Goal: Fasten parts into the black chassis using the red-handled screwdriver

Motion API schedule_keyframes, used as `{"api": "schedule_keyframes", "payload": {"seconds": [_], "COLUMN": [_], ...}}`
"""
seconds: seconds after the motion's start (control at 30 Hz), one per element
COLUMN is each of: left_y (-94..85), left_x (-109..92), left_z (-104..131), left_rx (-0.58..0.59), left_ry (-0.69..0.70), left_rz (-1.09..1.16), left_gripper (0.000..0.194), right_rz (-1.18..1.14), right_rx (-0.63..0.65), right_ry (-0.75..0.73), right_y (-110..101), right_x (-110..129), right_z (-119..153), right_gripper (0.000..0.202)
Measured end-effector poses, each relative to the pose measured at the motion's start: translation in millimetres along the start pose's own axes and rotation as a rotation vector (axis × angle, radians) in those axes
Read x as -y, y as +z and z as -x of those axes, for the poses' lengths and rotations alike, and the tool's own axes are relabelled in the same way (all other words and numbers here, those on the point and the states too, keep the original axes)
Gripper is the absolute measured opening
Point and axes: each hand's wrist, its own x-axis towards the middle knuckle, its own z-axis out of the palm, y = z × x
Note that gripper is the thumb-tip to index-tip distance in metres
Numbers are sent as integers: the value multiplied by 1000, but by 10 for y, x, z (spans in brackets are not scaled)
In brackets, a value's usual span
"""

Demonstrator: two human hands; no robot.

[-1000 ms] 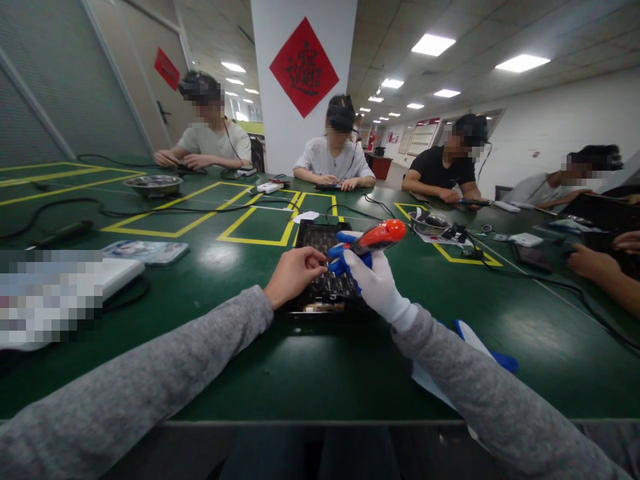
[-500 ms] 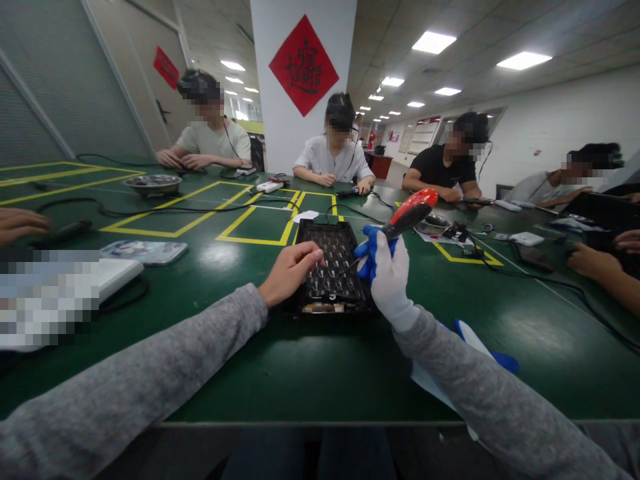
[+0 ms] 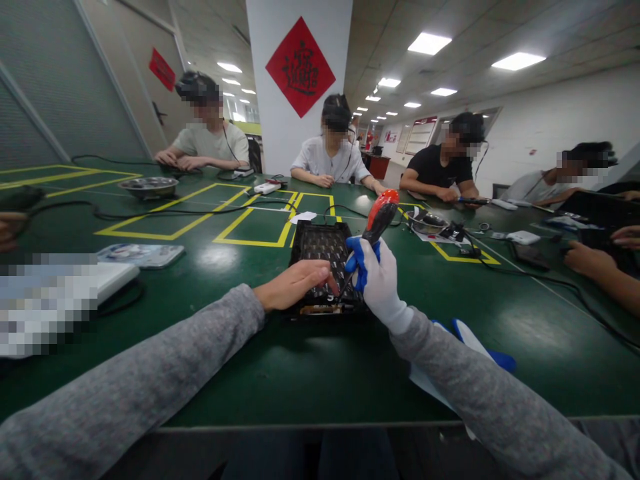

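Note:
A black open device casing with a patterned silvery inside lies on the green table in front of me. My right hand, in a white and blue glove, is closed around a screwdriver with a red and black handle. The dark shaft slants down and left to the casing's near end. Bare, my left hand reaches over the casing from the left. Its index finger points down close to the screwdriver's tip, thumb apart from it, with nothing visible held. Whether the fingertip touches the casing is unclear.
A spare blue and white glove lies beside my right forearm. Metal bowls, cables, a flat clear-lidded box and a white paper scrap are on the table. Several people sit around it.
My right hand has brought the screwdriver down and left, its handle now more upright. My left hand has moved right and slightly down, its index finger now pointing at the near end of the casing.

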Motion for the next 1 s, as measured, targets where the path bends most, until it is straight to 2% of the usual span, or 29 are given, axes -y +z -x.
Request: {"api": "schedule_keyframes", "payload": {"seconds": [0.2, 0.57, 0.9, 1.0], "left_y": [12, 19, 10, -15], "left_x": [12, 12, -23, -16], "left_z": [-3, -5, -16, -63], "left_rx": [41, 73, 82, 27], "left_ry": [-30, -63, -45, -39], "left_rz": [-18, -9, -11, 11], "left_gripper": [63, 57, 59, 49], "right_rz": [14, 14, -57, -72], "right_rx": [24, 61, -21, -56], "right_ry": [-1, 17, 45, 41], "right_y": [-7, 5, 1, -2], "right_x": [12, 22, 25, 37], "right_z": [-4, -1, -11, -20], "right_gripper": [33, 35, 35, 35]}}
